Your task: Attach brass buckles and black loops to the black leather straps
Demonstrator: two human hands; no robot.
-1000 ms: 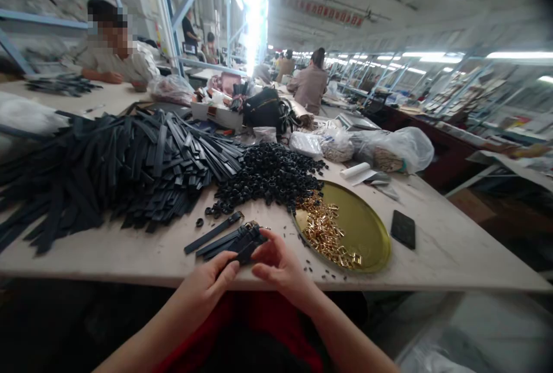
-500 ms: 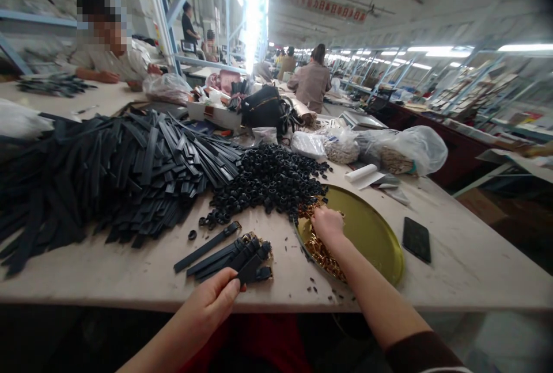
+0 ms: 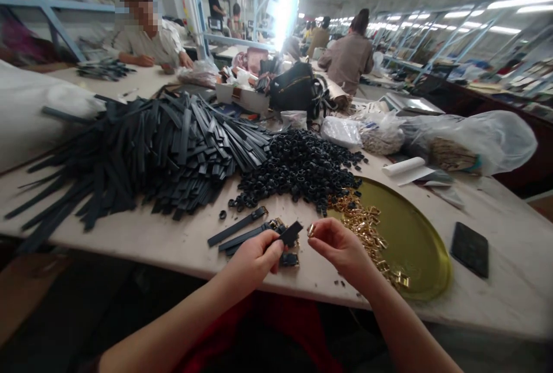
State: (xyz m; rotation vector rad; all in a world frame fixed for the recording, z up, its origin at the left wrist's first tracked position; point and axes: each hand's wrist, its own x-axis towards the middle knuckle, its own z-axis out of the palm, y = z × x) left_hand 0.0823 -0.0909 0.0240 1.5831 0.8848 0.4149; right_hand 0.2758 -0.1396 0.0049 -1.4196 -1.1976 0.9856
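A short black strap (image 3: pixel 292 232) is pinched in my left hand (image 3: pixel 260 255), its free end pointing up and to the right. Facing that end, my right hand (image 3: pixel 339 244) grips a small gold buckle (image 3: pixel 310 230) between thumb and fingers; a small gap separates buckle and strap. Under and behind my left hand lie several straps with buckles (image 3: pixel 242 236), partly hidden by it. Right of my right hand, a round gold-coloured tray (image 3: pixel 417 246) holds a heap of gold buckles (image 3: pixel 367 220) along its left side.
A big pile of black straps (image 3: pixel 173 154) spreads over the left of the table. Small black loops (image 3: pixel 298 171) are heaped in the middle. A phone (image 3: pixel 470 249) lies right of the tray. Plastic bags (image 3: pixel 484 140) and a black bag (image 3: pixel 296 88) stand behind. A co-worker (image 3: pixel 147 39) sits at the far left.
My right hand has come out of the tray toward the left, now with a buckle in its fingers. My left hand has raised the strap toward it. The view has shifted.
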